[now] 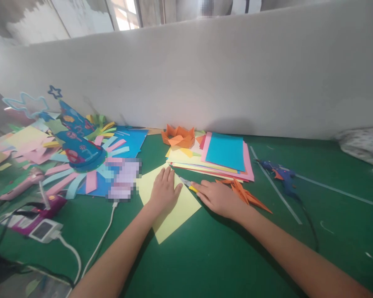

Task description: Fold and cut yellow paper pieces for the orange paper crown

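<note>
My left hand point(165, 188) lies flat on a pale yellow sheet of paper point(169, 223), its fingers stretched toward the far corner. The sheet rests turned like a diamond on the green table. Just right of it, my right hand point(219, 198) is closed around a yellow-handled utility knife point(192, 188). The knife's blade points left, at the sheet's upper right edge. Most of the handle is hidden under my fingers. Beyond my right hand lies a folded orange paper piece point(245, 194) with pointed ends.
A stack of coloured paper point(225, 153) and an orange paper crown point(178, 136) stand behind. Decorated cone hats point(77, 147) are at left, near a power strip point(34, 223) with cables. A blue glue gun point(282, 178) lies right, by glue sticks point(279, 192). A white partition point(186, 78) closes the back.
</note>
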`<state>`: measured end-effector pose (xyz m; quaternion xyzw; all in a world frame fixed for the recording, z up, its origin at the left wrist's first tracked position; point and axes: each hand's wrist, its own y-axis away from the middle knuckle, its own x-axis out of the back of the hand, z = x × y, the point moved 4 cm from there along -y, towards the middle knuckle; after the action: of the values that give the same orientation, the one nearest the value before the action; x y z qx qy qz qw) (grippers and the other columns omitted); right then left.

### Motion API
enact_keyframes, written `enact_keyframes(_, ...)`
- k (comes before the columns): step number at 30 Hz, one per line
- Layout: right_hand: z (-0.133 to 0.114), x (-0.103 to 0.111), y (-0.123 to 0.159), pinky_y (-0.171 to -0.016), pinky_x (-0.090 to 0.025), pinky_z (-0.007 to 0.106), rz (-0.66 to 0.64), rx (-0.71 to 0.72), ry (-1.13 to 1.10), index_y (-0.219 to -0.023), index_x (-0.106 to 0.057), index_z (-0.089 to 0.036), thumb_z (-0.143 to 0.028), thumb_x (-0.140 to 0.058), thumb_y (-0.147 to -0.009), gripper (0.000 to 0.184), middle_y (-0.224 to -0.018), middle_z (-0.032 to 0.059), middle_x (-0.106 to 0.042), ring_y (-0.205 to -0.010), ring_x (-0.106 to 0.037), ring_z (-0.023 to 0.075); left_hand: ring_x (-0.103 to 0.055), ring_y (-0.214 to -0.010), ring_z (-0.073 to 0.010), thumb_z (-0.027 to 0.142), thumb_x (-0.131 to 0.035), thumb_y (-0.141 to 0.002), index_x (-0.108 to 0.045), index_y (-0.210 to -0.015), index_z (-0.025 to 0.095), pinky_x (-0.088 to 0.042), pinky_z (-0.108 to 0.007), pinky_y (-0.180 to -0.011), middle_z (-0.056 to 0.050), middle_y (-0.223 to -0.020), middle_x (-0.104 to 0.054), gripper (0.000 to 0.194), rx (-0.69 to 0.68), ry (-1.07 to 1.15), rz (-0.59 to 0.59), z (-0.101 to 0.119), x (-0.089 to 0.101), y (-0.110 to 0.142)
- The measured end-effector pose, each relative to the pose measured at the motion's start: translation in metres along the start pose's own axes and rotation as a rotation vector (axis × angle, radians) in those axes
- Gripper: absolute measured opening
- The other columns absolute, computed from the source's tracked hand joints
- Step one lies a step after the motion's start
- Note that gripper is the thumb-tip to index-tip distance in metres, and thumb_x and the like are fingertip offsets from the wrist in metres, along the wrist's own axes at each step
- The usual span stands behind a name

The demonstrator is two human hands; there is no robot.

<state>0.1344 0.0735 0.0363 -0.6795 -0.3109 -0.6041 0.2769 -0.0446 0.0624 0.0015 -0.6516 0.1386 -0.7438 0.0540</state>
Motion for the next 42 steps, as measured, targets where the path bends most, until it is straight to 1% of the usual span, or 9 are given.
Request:
enact_keyframes(3, 0.003, -0.001, 0.010, -0.055, -0.031, 0.025, -0.007, 0.021, -0.058, -0.134, -0.045, -0.022, -0.029, -0.031, -0.096, 0.042, -0.086, 0.0050, -0.059, -0.072, -0.055, 0.0157, -0.046, -0.120, -0.0278, 0.040, -0.036, -0.093, -0.050, -0.118, 0.011, -0.038, -0.045, -0.099, -0.016, -0.125, -0.054, 0.041, -0.062, 0.049, 0.033, -0.002, 0.008, 0.000)
enact_keyframes(5, 0.005, -0.001, 0.017, -0.054, -0.030, 0.024, -0.009, 0.030, -0.083, -0.134, -0.045, -0.024, -0.029, -0.031, -0.096, 0.041, -0.085, 0.0040, -0.058, -0.072, -0.055, 0.0153, -0.050, -0.114, -0.0259, 0.036, -0.034, -0.094, -0.052, -0.112, 0.014, -0.040, -0.043, -0.097, -0.014, -0.119, -0.057, 0.034, -0.064, 0.061, 0.045, -0.003, 0.011, -0.001)
enact_keyframes(8, 0.003, 0.001, 0.023, -0.053, -0.029, 0.024, -0.017, 0.039, -0.067, -0.133, -0.046, -0.023, -0.028, -0.031, -0.096, 0.041, -0.085, 0.0041, -0.058, -0.071, -0.054, 0.0155, -0.047, -0.118, -0.0286, 0.038, -0.035, -0.093, -0.049, -0.118, 0.011, -0.039, -0.045, -0.097, -0.018, -0.126, -0.052, 0.039, -0.016, 0.025, 0.054, -0.002, 0.008, -0.002)
enact_keyframes(11, -0.001, 0.002, 0.017, -0.054, -0.029, 0.025, -0.025, 0.032, -0.029, -0.134, -0.046, -0.021, -0.027, -0.032, -0.095, 0.041, -0.085, 0.0048, -0.058, -0.071, -0.055, 0.0165, -0.043, -0.123, -0.0309, 0.039, -0.035, -0.093, -0.045, -0.125, 0.007, -0.036, -0.047, -0.100, -0.021, -0.132, -0.048, 0.047, 0.008, -0.005, 0.055, 0.000, 0.004, -0.003)
enact_keyframes(17, -0.005, 0.003, 0.000, -0.054, -0.028, 0.025, -0.010, 0.037, -0.006, -0.133, -0.046, -0.019, -0.029, -0.031, -0.096, 0.041, -0.087, 0.0059, -0.058, -0.071, -0.055, 0.0164, -0.039, -0.129, -0.0301, 0.040, -0.036, -0.092, -0.043, -0.128, 0.005, -0.034, -0.045, -0.104, -0.020, -0.137, -0.045, 0.050, -0.018, -0.012, 0.001, -0.005, 0.002, -0.001)
enact_keyframes(24, -0.005, 0.002, -0.001, -0.054, -0.028, 0.025, 0.006, 0.035, -0.012, -0.133, -0.046, -0.019, -0.029, -0.031, -0.096, 0.041, -0.086, 0.0060, -0.058, -0.071, -0.055, 0.0156, -0.032, -0.134, -0.0286, 0.042, -0.034, -0.093, -0.038, -0.134, 0.005, -0.030, -0.044, -0.108, -0.019, -0.143, -0.037, 0.056, -0.025, -0.016, -0.081, -0.009, 0.000, 0.002)
enact_keyframes(30, -0.008, 0.004, -0.004, -0.054, -0.031, 0.026, -0.004, 0.032, 0.009, -0.133, -0.046, -0.018, -0.029, -0.030, -0.096, 0.042, -0.088, 0.0069, -0.060, -0.073, -0.057, 0.0172, -0.028, -0.136, -0.0284, 0.044, -0.032, -0.093, -0.034, -0.137, 0.006, -0.028, -0.046, -0.109, -0.018, -0.145, -0.033, 0.058, -0.021, -0.018, -0.076, -0.009, -0.005, 0.003)
enact_keyframes(36, -0.014, 0.011, -0.017, -0.055, -0.033, 0.025, -0.017, -0.017, 0.049, -0.133, -0.046, -0.017, -0.027, -0.034, -0.095, 0.041, -0.090, 0.0079, -0.062, -0.074, -0.059, 0.0171, -0.028, -0.136, -0.0288, 0.044, -0.031, -0.093, -0.029, -0.140, 0.005, -0.028, -0.045, -0.109, -0.019, -0.146, -0.031, 0.061, -0.018, -0.042, -0.072, -0.010, -0.009, 0.003)
enact_keyframes(42, -0.013, 0.011, -0.031, -0.056, -0.035, 0.026, 0.034, -0.025, 0.055, -0.132, -0.048, -0.017, -0.029, -0.034, -0.096, 0.040, -0.093, 0.0091, -0.063, -0.076, -0.059, 0.0181, -0.026, -0.136, -0.0298, 0.045, -0.030, -0.093, -0.030, -0.138, 0.001, -0.028, -0.045, -0.109, -0.021, -0.146, -0.028, 0.063, -0.019, -0.054, -0.077, -0.011, -0.010, 0.003)
